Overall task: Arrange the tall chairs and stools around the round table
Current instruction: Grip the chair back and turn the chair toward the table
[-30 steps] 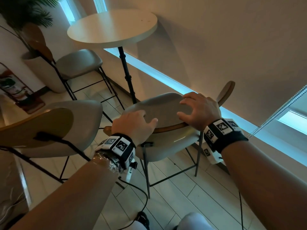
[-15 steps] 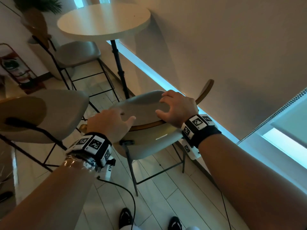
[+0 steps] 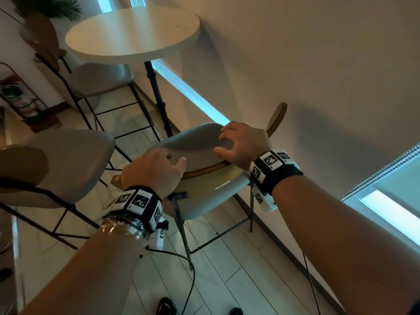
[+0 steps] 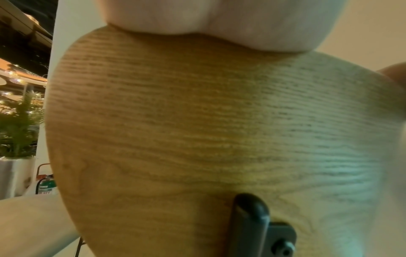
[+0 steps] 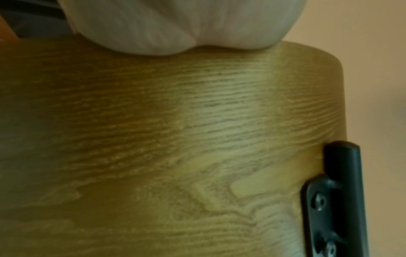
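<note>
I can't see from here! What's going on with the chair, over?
Left hand and right hand both grip the chair's backrest. Chair short of round table. Second chair close at left.

No words, brands or numbers can be read. The wristbands [image 3: 138, 202] on both arms carry square black-and-white coded markers, patterns and not letters. In the left wrist view a fire extinguisher [image 4: 45, 186] at far left bears a label, but its print is too blurred and small to make out.
</note>
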